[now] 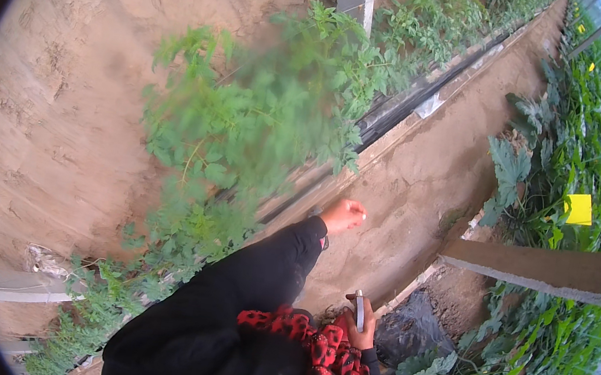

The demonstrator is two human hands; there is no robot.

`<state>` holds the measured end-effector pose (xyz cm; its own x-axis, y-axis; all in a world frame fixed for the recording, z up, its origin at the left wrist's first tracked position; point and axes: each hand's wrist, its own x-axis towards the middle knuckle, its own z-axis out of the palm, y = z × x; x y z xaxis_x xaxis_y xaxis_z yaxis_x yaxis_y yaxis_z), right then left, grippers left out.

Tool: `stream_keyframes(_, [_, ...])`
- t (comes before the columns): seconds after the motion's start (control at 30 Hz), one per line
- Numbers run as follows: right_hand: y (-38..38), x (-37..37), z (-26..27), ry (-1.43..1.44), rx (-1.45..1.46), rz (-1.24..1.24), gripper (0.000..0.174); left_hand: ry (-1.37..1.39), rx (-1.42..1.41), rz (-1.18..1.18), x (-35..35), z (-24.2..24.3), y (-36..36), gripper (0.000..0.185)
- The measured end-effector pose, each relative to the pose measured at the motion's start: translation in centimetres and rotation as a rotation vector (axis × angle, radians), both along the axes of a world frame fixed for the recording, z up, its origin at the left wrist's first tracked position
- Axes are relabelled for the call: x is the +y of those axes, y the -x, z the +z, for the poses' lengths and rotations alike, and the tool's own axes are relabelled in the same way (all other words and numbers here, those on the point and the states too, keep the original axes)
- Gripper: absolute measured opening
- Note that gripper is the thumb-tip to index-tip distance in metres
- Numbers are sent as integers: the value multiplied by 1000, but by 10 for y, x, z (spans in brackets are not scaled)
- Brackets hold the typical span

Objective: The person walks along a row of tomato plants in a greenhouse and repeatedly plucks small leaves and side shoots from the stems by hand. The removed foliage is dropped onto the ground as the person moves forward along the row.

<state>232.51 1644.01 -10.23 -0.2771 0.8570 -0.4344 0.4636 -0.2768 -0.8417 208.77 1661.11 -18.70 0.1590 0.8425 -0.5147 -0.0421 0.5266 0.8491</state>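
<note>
My left hand [343, 216] is stretched out over the dirt path, just right of the tomato plants [265, 109]. Its fingers are curled and slightly blurred. A small white speck shows at the fingertips; whether it is something held cannot be told. Close to my body, my right hand [364, 329] grips a small silver-grey handheld tool [359, 310] with a metallic end pointing up. Most of that tool lies inside the palm, so its kind is unclear. The nearest tomato leaves are blurred.
A bare earth wall [67, 100] rises on the left. Black pipe or film [401, 115] edges the tomato row. To the right, a concrete post [540, 267] reaches across beside large-leaved plants [510, 169], black plastic film [410, 327] and a yellow card [578, 209].
</note>
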Motion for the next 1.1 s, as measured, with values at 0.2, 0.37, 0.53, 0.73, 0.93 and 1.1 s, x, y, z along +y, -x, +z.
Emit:
stream_keyframes(0.2, [61,121,4,309,159,1,31,-168,-3,1026,153,-18,114,15])
stream_keyframes(0.37, [106,208,-3,-7,72,227,35,-245,1003,734,240,-45,195,24])
stream_keyframes(0.53, [142,277,-9,-163,127,427,32,-100,947,251,292,-92,247,43])
stream_keyframes(0.73, [184,344,-45,-264,187,590,34,373,189,399,302,-128,256,38])
stream_keyframes(0.93, [243,426,-91,-322,60,669,28,223,-554,875,272,-115,227,27])
stream_keyframes(1.1, [281,480,-106,-449,-2,736,26,225,-541,929,265,-131,221,25])
